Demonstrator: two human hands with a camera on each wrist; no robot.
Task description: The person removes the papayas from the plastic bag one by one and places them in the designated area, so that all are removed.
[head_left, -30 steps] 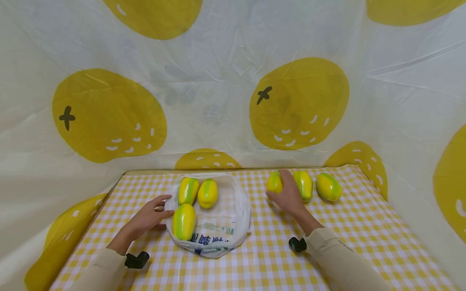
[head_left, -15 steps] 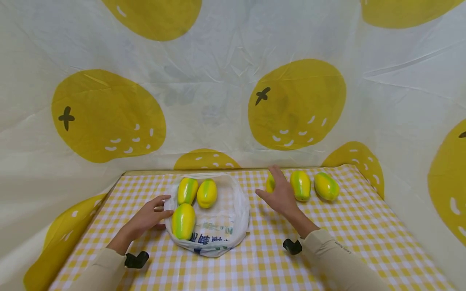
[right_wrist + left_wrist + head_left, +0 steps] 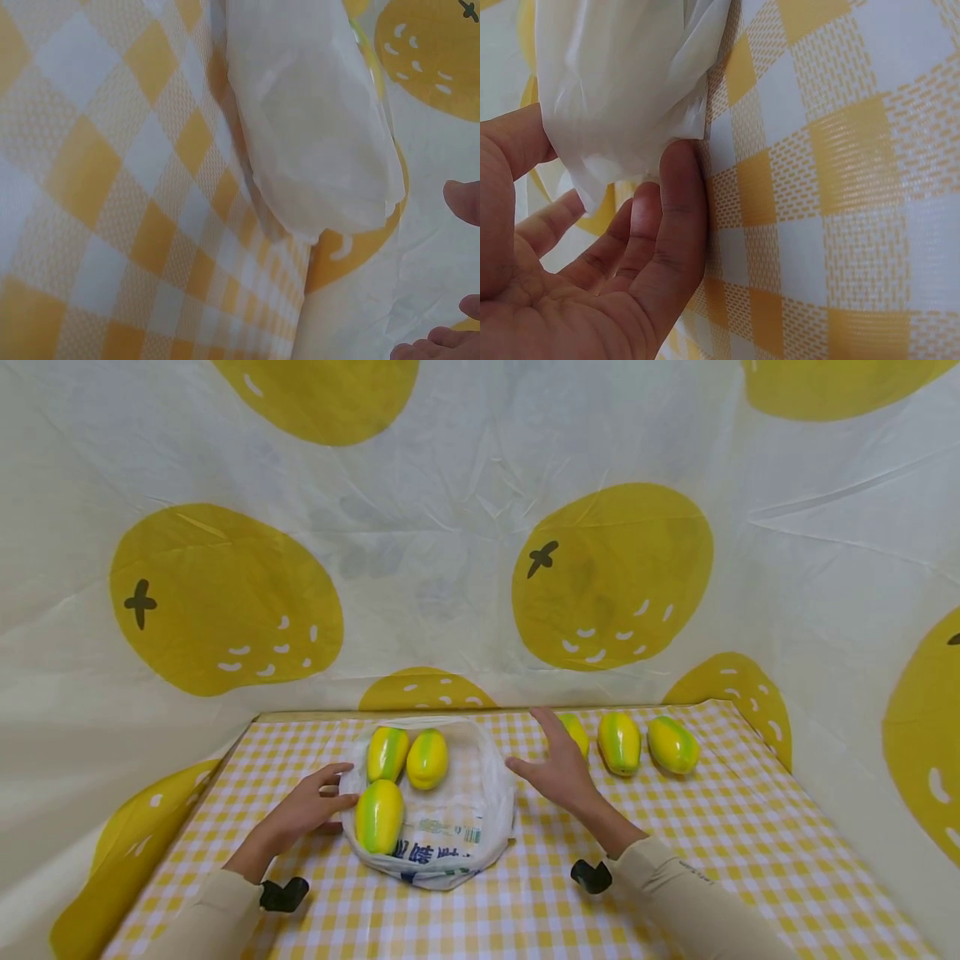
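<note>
Beside a white plastic bag (image 3: 495,777), opened wide on the table, my left hand (image 3: 303,810) has relaxed fingers touching its left rim. The left wrist view shows thumb and fingertips against the bag's side (image 3: 630,90). Three glossy, papaya-like yellow fruits with green stripes lie in it: one at the back (image 3: 387,753), one beside that (image 3: 427,760), one in front (image 3: 379,818). My right hand (image 3: 562,772), holding nothing, hovers with extended fingers between the bag and a partly hidden fruit (image 3: 575,735). Two similar fruits, one upright-looking (image 3: 619,743) and one slanted (image 3: 673,745), lie farther right.
A yellow-and-white checked cloth (image 3: 720,860) covers the table. Behind it hangs a pale curtain (image 3: 427,568) with large yellow fruit prints, close to the back edge. Dark wrist devices sit on the left (image 3: 283,895) and right (image 3: 592,877) cuffs.
My right hand has moved left, away from the nearest loose fruit toward the bag, its fingers opening out and leaving the fruit behind. The left hand and bag have stayed in place.
</note>
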